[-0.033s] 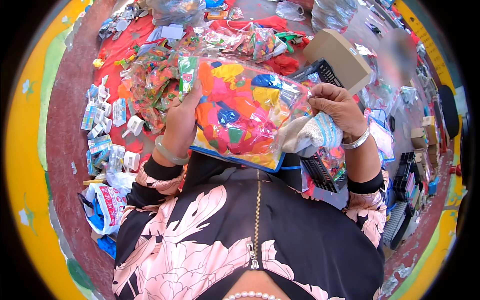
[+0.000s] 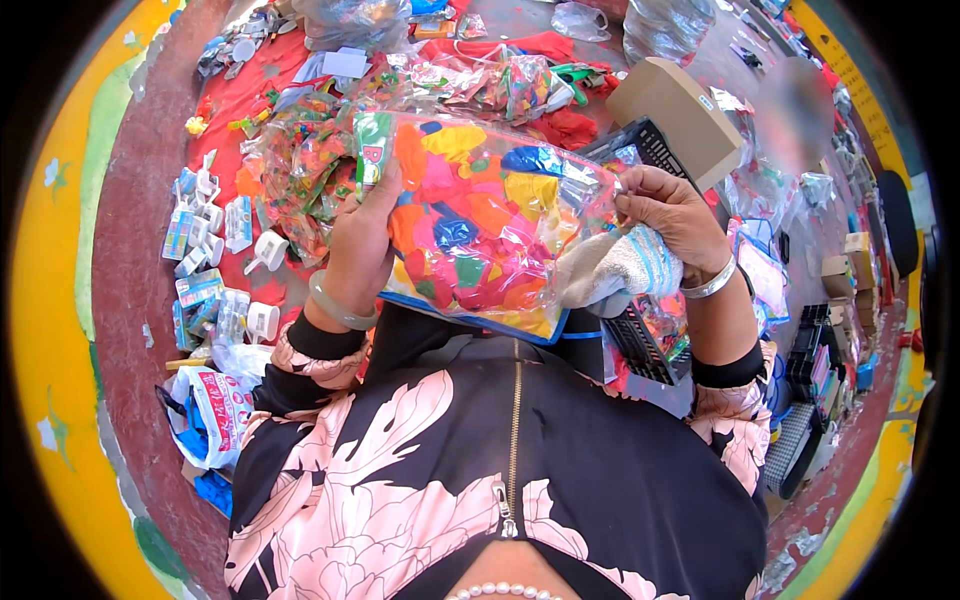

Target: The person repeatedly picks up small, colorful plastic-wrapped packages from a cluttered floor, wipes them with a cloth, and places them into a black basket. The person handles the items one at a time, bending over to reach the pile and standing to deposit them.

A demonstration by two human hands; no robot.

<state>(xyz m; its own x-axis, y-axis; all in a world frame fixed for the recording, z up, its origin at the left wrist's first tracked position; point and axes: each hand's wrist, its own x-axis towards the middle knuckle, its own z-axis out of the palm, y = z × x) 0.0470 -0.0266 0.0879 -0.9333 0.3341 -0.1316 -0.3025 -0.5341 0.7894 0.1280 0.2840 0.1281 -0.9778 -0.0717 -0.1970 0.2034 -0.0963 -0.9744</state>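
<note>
A clear bag (image 2: 475, 225) packed with soft, brightly coloured pieces hangs between the two grips, in front of the person's body and slanting down toward the right. Blue trim runs along its lower edge, and a green label (image 2: 372, 150) sits at the corner just above the left grip (image 2: 362, 235). That grip pinches the bag's left side, its thumb laid over the film. The right grip (image 2: 675, 215) pinches the far right edge between thumb and forefinger. A pale glove (image 2: 640, 265) with blue stripes hangs just under the right grip, against the bag; whether it is partly worn or only held cannot be told.

The step in hand looks to be handling the bag's right edge while the left side is steadied. The next move seems to call for a firm left grip and a fine pinch on the right, with the loose glove kept clear of the film.

Beyond the left grip lies a heap of colourful packets (image 2: 300, 175) over red cloth (image 2: 255, 140); left of it are white plastic items (image 2: 268, 250). Beyond the right grip stands a cardboard box (image 2: 675, 115), and below that grip sits a black crate (image 2: 640, 345).
</note>
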